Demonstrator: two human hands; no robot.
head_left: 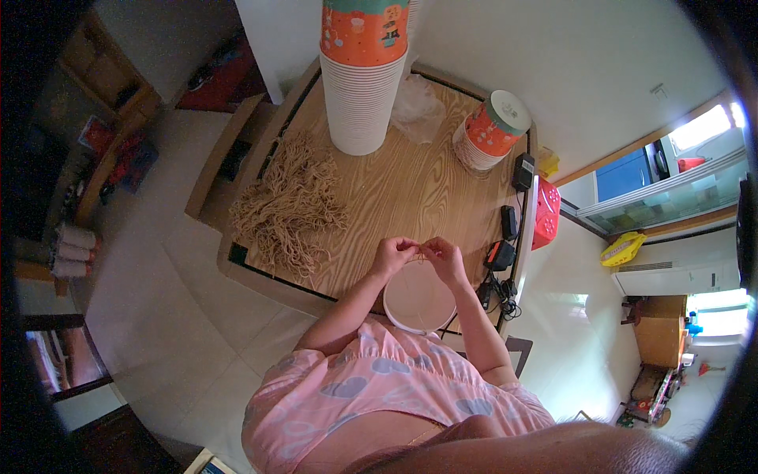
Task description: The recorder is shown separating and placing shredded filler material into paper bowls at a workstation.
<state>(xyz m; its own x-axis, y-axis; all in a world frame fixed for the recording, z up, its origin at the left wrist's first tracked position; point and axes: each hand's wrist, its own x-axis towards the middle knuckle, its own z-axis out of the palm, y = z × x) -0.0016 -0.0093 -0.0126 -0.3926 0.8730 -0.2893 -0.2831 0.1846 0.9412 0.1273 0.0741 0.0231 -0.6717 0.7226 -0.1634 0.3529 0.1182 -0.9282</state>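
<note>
A white paper bucket [420,296] stands at the near edge of the table, its open mouth facing up at me. Over its far rim, my left hand [397,253] and my right hand [443,259] meet with fingertips pinched close together. Between them a short bit of thin tan cord [421,254] shows, mostly covered by the fingers. To the left lies a loose, tangled heap of tan cords [292,205]. Beyond it rises a tall stack of white paper buckets [361,99], with an orange and green printed one on top.
A shorter stack of orange printed buckets [491,134] sits upside down at the far right. Near it are a crumpled clear plastic bag [418,109], black power adapters [509,223] and tangled cables [509,304]. A red basket [546,213] is beyond the table's right edge.
</note>
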